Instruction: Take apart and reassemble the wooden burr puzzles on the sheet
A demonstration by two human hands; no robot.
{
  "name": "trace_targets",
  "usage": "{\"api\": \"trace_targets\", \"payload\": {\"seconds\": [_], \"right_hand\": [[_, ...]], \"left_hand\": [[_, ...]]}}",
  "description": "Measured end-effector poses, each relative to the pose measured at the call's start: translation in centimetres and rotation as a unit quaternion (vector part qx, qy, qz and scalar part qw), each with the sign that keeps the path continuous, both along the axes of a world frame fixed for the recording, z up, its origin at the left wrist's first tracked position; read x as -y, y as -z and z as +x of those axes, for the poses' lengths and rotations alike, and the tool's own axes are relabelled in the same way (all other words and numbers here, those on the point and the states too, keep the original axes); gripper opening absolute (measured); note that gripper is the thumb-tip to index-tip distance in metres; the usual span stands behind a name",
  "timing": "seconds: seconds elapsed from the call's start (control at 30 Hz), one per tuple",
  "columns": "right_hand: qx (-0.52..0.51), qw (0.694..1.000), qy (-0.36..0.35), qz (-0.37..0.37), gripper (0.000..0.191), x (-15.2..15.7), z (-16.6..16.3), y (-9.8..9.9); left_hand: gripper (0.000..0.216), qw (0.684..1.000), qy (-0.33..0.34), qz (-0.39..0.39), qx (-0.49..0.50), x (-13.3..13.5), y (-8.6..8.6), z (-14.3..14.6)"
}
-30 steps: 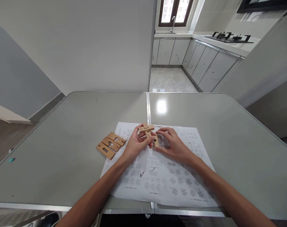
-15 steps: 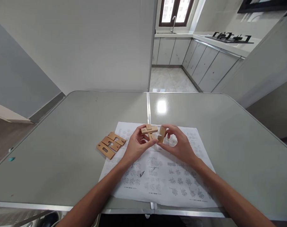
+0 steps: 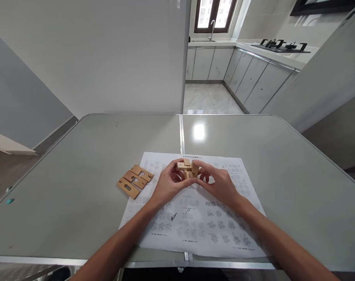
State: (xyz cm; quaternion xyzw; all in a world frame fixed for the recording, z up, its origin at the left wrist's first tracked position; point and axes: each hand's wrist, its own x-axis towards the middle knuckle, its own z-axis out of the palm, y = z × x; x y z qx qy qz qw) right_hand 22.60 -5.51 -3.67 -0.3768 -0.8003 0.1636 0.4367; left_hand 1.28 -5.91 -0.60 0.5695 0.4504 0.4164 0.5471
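Note:
My left hand (image 3: 169, 181) grips a small cross of joined wooden puzzle pieces (image 3: 183, 167) above the paper. Between the fingers and thumb of my right hand (image 3: 220, 181) is a single flat wooden puzzle piece (image 3: 195, 169), held upright against the right side of the cross. My fingers hide part of where they meet. To the left lie three flat wooden pieces side by side: one marked 2 with an oval slot (image 3: 128, 188), a middle one (image 3: 135, 179) marked 1 and a far one (image 3: 142, 173) marked 6, both with shaped cut-outs.
A large printed sheet (image 3: 191, 230) with puzzle diagrams lies under my hands on the grey folding table (image 3: 77, 187). A metal seam (image 3: 181, 134) runs down the table's middle. A small teal object (image 3: 9, 201) sits near the left edge.
My right hand has brought its wooden piece leftward against the cross; the gap between them has closed. The three pieces on the left lie as before.

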Motion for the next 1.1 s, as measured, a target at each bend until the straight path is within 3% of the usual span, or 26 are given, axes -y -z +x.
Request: {"api": "trace_targets", "payload": {"seconds": [0.27,0.53,1.1], "right_hand": [[-0.014,1.000,0.013,-0.005,0.055,0.4,-0.4,0.8],[-0.006,0.999,0.019,0.038,0.063,0.5,-0.5,1.4],[-0.005,0.999,0.030,0.014,0.056,0.7,-0.9,1.5]], "left_hand": [[0.067,1.000,-0.014,-0.008,-0.003,0.0,-0.1,0.0],[0.070,1.000,-0.023,-0.006,0.009,-0.1,0.4,0.0],[0.068,1.000,-0.002,-0.005,0.029,0.1,0.5,0.0]]}}
